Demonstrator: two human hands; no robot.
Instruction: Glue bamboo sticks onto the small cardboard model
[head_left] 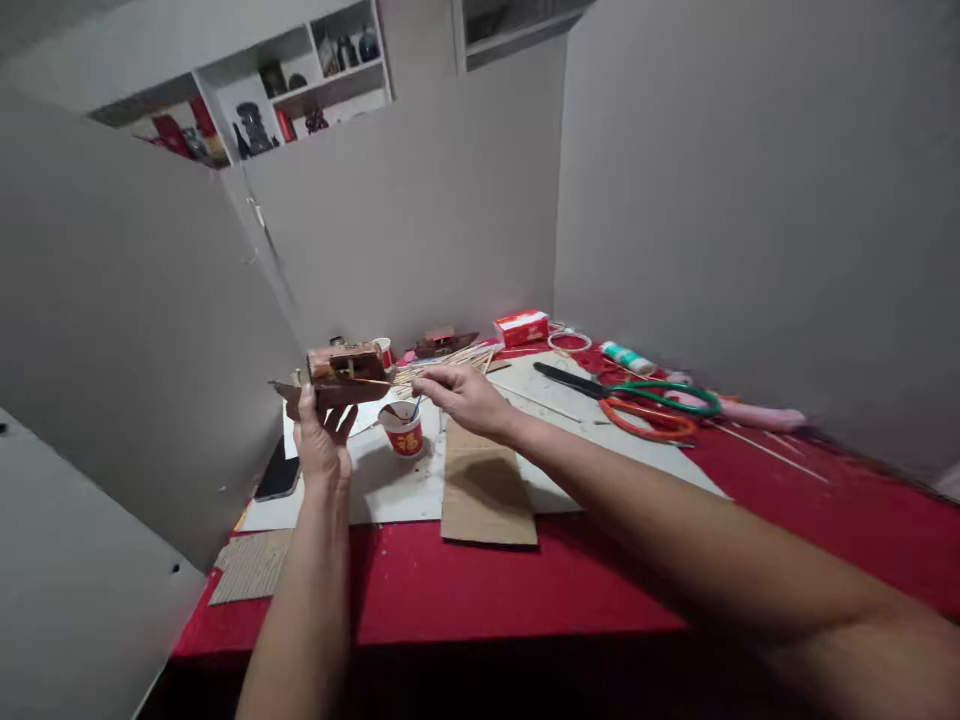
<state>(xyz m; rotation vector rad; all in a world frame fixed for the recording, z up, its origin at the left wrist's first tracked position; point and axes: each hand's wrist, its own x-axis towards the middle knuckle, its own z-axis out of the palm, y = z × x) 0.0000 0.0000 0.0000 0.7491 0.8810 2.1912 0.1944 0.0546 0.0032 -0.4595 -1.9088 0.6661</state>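
Observation:
A small brown model boat (349, 378) with a curved cabin roof is held up by my left hand (321, 440), fingers and thumb around its underside. My right hand (469, 400) pinches a thin stick (373, 382), whose far end reaches the boat's side at the cabin. Whether the stick's tip touches the boat is hard to make out. Below the two hands stands a red and white paper cup (405, 441) with dark brown stuff on its inner rim and a blue stick (416, 407) leaning in it.
A cardboard piece (487, 490) lies on a white board (375, 492) over the red cloth (465, 590). Big scissors (637, 400) lie right. Behind are loose sticks (450, 370), another model boat (444, 343) and a red box (521, 328). A phone (277, 470) rests left.

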